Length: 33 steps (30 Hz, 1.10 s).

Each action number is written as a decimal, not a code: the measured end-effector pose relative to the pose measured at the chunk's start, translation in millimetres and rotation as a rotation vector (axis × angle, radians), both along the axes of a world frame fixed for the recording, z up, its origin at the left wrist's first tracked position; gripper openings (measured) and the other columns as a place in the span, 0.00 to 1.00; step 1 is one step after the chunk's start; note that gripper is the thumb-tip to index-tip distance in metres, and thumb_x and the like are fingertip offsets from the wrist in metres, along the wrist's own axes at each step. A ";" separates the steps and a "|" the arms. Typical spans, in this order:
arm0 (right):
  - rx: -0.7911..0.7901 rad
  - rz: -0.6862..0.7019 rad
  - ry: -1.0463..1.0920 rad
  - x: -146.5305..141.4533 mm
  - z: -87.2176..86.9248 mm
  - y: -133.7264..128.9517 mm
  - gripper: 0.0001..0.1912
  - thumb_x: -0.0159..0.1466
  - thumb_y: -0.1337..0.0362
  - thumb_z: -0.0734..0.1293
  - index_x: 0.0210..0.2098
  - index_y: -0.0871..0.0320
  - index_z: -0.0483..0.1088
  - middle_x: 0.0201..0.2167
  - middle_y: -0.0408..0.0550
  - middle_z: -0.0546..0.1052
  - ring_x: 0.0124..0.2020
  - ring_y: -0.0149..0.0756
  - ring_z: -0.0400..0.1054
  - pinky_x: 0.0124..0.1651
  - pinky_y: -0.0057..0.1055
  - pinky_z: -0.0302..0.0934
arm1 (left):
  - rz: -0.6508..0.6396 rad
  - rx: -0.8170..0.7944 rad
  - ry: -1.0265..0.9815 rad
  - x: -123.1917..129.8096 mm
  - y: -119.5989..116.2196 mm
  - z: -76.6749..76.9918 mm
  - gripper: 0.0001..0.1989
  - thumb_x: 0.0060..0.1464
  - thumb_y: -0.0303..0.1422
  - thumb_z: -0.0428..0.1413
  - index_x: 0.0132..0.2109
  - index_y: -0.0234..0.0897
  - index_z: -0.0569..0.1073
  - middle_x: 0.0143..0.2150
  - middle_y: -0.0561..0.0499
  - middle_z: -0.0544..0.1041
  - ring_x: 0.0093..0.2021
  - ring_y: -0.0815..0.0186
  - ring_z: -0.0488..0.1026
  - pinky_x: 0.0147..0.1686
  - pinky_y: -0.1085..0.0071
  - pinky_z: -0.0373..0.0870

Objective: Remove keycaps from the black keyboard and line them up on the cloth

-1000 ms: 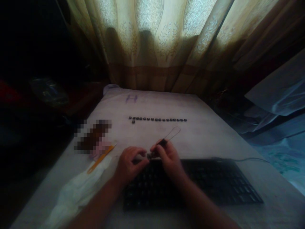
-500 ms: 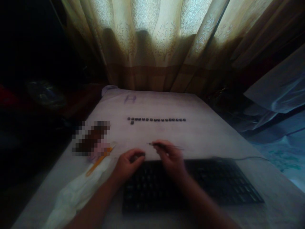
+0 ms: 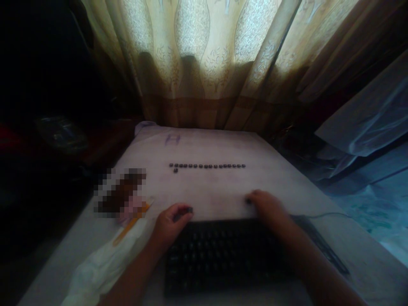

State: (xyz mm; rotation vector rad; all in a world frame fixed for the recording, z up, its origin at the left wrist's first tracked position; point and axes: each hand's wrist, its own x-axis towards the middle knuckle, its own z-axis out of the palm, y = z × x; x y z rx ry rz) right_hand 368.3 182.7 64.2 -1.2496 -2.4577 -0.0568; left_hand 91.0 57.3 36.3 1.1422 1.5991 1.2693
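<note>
My left hand [image 3: 170, 219] is closed at the keyboard's upper left corner, with a small black keycap [image 3: 190, 210] pinched between thumb and fingertips. Over on the right, my right hand [image 3: 266, 206] hovers at or just above the cloth behind the keyboard, smeared by motion. Its fingers are closed around a dark object [image 3: 248, 200] too blurred to name. The black keyboard [image 3: 223, 255] lies under my forearms. Farther back, a straight row of black keycaps [image 3: 205, 166] runs across the cloth, and a single keycap [image 3: 175, 171] sits below its left end.
A pale cloth [image 3: 210, 144] covers the table. To the left lie an orange-handled tool [image 3: 132, 223], a crumpled white cloth [image 3: 98, 263] and a pixelated patch. The keyboard cable [image 3: 331, 213] trails right. A patterned curtain [image 3: 216, 63] hangs behind the table.
My right hand has swung right, away from my left hand; the slim pointed tool it held is no longer clearly visible. My left hand stays nearly in place. The view has tilted up slightly.
</note>
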 end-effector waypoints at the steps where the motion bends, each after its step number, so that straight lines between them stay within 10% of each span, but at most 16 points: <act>1: -0.001 0.003 -0.005 -6.7 5.5 -4.2 0.15 0.56 0.79 0.60 0.25 0.54 0.71 0.24 0.50 0.72 0.25 0.36 0.66 0.27 0.33 0.56 | 0.005 -0.001 -0.015 0.5 0.1 0.4 0.14 0.45 0.39 0.59 0.39 0.37 0.77 0.35 0.46 0.81 0.38 0.59 0.77 0.43 0.63 0.71; 7: -0.179 0.303 0.104 -86.1 30.1 -47.3 0.17 0.60 0.71 0.61 0.48 0.55 0.70 0.41 0.51 0.76 0.40 0.38 0.70 0.41 0.34 0.64 | 0.022 0.011 -0.089 1.0 2.6 -2.5 0.16 0.45 0.39 0.60 0.41 0.38 0.77 0.37 0.47 0.81 0.40 0.58 0.77 0.46 0.62 0.71; 18: -0.102 0.429 0.055 -141.0 12.6 -51.8 0.08 0.62 0.69 0.63 0.39 0.58 0.73 0.32 0.50 0.77 0.33 0.37 0.72 0.35 0.29 0.63 | 0.058 0.066 -0.128 -5.7 7.0 -2.3 0.15 0.48 0.39 0.56 0.42 0.38 0.77 0.42 0.47 0.80 0.44 0.58 0.76 0.50 0.61 0.68; 25: -0.258 0.296 0.178 -166.0 5.7 -9.2 0.10 0.62 0.69 0.61 0.37 0.57 0.75 0.33 0.48 0.79 0.36 0.35 0.73 0.41 0.28 0.63 | 0.162 0.054 -0.299 -4.1 8.7 -5.8 0.28 0.50 0.41 0.56 0.56 0.35 0.65 0.46 0.43 0.78 0.48 0.60 0.74 0.51 0.62 0.67; 33: -0.396 0.243 0.093 -181.0 -12.7 25.6 0.11 0.60 0.69 0.62 0.37 0.59 0.76 0.36 0.52 0.79 0.38 0.39 0.72 0.42 0.33 0.62 | 0.421 0.145 -0.452 -8.3 5.6 -1.1 0.07 0.48 0.36 0.53 0.33 0.38 0.67 0.22 0.58 0.70 0.20 0.72 0.67 0.19 0.77 0.65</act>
